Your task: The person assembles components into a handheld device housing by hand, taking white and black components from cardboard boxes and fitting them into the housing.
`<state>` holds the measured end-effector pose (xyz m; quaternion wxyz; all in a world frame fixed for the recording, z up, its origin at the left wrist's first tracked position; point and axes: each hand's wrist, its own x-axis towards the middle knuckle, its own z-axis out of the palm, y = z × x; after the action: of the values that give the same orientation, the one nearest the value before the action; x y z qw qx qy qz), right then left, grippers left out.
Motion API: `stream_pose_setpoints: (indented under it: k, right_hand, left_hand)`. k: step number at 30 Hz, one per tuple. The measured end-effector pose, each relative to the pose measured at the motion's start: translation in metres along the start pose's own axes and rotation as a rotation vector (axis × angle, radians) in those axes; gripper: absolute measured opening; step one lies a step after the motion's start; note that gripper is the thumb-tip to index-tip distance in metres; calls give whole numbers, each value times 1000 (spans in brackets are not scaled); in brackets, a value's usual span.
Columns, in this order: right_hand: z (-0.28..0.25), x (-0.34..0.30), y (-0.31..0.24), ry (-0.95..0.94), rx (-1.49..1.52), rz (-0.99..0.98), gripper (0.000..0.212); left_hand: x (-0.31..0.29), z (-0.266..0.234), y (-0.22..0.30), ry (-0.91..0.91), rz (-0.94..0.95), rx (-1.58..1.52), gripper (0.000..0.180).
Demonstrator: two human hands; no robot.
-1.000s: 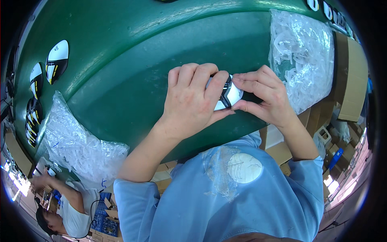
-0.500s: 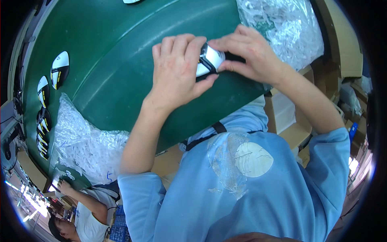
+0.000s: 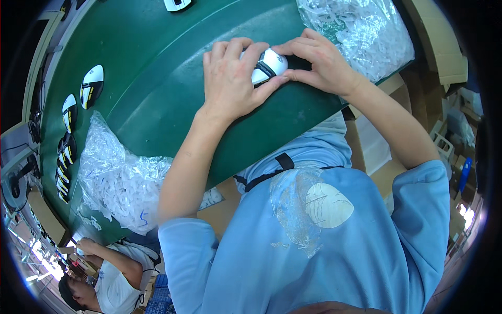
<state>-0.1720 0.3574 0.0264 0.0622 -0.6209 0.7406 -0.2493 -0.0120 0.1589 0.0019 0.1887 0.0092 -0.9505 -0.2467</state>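
Observation:
A rounded white-and-black piece (image 3: 272,63), shaped like a computer mouse, lies on the green work surface (image 3: 172,94) between my hands. My left hand (image 3: 230,78) covers its left end, fingers bent over the far side and the thumb along the near edge. At its right end my right hand (image 3: 319,60) pinches it, with the index fingertip on the far edge and the thumb on the near edge. Both hands grip it. My left palm and fingers hide part of the piece.
Similar white, black and yellow pieces (image 3: 92,86) stand in a line at the left. Clear plastic bags of small translucent parts lie at left (image 3: 123,180) and far right (image 3: 366,36). Cardboard boxes (image 3: 436,47) flank the right edge. Another person (image 3: 117,277) works at lower left.
The pieces on the green surface appear slightly further right in view, and one at the top edge shows more. My hands stay on the same piece, now turned a little.

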Motion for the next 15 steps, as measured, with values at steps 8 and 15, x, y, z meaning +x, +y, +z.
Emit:
stream_pose_setpoints:
  k: [8, 15]
  right_hand:
    - [-34, 83, -36, 435, 555, 210, 32]
    - [-45, 82, -20, 304, 345, -71, 34]
  left_hand:
    - [0, 1, 0, 20, -28, -26, 55]
    - [3, -1, 4, 37, -52, -19, 56]
